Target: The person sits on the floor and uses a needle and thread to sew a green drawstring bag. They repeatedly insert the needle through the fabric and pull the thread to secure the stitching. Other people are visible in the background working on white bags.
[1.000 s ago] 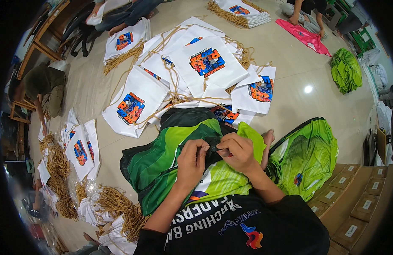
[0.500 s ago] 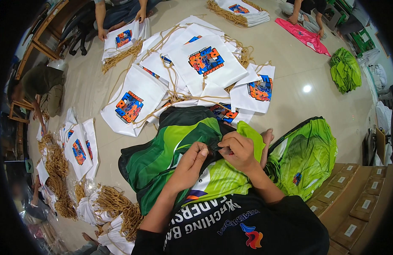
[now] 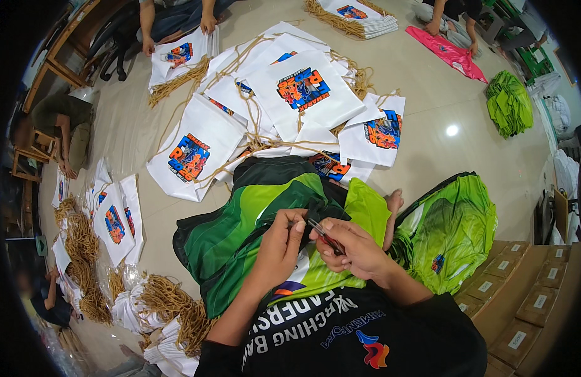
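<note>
A green, lime and black garment (image 3: 215, 239) lies across my lap. My left hand (image 3: 281, 248) pinches its dark edge (image 3: 309, 207) between thumb and fingers. Just right of it, my right hand (image 3: 356, 251) grips small red-handled snips (image 3: 328, 239), their metal tip against that dark fabric. Exactly what lies at the tip is too small to tell. My bare foot (image 3: 394, 204) shows beside a crumpled lime garment (image 3: 454, 226) on the right.
White printed drawstring bags (image 3: 309, 113) lie heaped ahead on the tiled floor (image 3: 441, 151), more (image 3: 114, 226) at left. Lime cloth (image 3: 509, 103) is piled at back right. Cardboard boxes (image 3: 516, 339) stand at lower right. Co-workers (image 3: 64, 125) sit around, one with pink cloth (image 3: 441, 50).
My right hand has shifted and turned, bringing the red-handled snips into clear view at the dark edge. The top-left co-worker's hands have come onto a bag stack.
</note>
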The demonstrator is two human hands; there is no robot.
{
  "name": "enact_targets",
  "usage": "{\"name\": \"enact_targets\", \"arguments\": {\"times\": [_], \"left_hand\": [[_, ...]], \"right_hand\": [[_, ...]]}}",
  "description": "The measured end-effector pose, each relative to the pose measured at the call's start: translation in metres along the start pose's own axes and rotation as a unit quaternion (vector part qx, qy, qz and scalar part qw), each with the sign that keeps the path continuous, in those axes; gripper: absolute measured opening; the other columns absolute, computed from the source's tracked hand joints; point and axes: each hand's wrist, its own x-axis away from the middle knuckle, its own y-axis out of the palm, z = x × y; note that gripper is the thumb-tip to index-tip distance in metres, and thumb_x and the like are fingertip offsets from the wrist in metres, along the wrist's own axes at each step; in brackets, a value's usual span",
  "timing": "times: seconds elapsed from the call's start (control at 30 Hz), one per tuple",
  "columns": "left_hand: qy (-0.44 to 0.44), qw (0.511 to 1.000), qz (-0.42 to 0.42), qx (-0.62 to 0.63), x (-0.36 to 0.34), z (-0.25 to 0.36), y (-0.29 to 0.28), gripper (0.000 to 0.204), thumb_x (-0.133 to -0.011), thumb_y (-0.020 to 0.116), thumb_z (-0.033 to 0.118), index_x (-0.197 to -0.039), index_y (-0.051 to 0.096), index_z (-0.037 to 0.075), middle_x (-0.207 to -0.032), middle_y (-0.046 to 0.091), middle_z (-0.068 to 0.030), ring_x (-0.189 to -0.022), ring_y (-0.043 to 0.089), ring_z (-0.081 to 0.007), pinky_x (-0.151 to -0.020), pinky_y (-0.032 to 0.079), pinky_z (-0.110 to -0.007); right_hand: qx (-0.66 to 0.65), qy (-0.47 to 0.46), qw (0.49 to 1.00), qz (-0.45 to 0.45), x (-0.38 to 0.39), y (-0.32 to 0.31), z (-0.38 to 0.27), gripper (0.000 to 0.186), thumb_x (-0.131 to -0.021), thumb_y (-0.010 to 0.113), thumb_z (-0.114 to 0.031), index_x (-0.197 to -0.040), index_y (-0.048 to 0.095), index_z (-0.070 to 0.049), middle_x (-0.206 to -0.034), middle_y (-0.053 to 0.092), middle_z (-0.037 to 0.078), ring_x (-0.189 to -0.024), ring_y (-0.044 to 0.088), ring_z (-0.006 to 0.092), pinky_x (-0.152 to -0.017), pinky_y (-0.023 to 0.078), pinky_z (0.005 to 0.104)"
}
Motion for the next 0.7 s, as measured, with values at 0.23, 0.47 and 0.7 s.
{"name": "enact_targets", "arguments": {"times": [0.23, 0.47, 0.7], "left_hand": [[0.037, 0.999, 0.009, -0.035, 0.005, -0.009, 0.003, 0.016, -0.113, 0.049, 0.014, -0.119, 0.049, -0.001, -0.123, 0.07, -0.0266, -0.097, 0.072, -0.0337, -0.087, 0.055, -0.039], [0.02, 1.0, -0.001, -0.023, 0.006, -0.002, 0.005, 0.016, -0.113, 0.049, 0.013, -0.118, 0.049, -0.002, -0.123, 0.071, -0.0259, -0.079, 0.07, -0.032, -0.074, 0.055, -0.039], [0.041, 0.998, 0.001, -0.037, 0.008, -0.012, 0.008, 0.012, -0.112, 0.05, 0.01, -0.115, 0.048, -0.001, -0.127, 0.07, -0.0288, -0.08, 0.072, -0.0343, -0.073, 0.055, -0.04]], "right_hand": [[-0.047, 0.036, 0.998, 0.006, -0.002, -0.006, 0.005, 0.033, -0.115, 0.049, -0.036, -0.116, 0.063, -0.006, -0.08, 0.052, 0.001, -0.051, 0.034, 0.0058, -0.047, 0.026, 0.0256], [-0.08, 0.048, 0.996, 0.009, -0.005, -0.003, 0.009, 0.036, -0.115, 0.047, -0.039, -0.115, 0.061, -0.005, -0.078, 0.051, 0.0, -0.049, 0.033, 0.0054, -0.045, 0.025, 0.0254], [-0.101, 0.033, 0.994, 0.021, -0.006, -0.006, 0.012, 0.038, -0.116, 0.044, -0.04, -0.116, 0.063, -0.008, -0.077, 0.05, -0.001, -0.049, 0.032, 0.0053, -0.046, 0.024, 0.0249]]}}
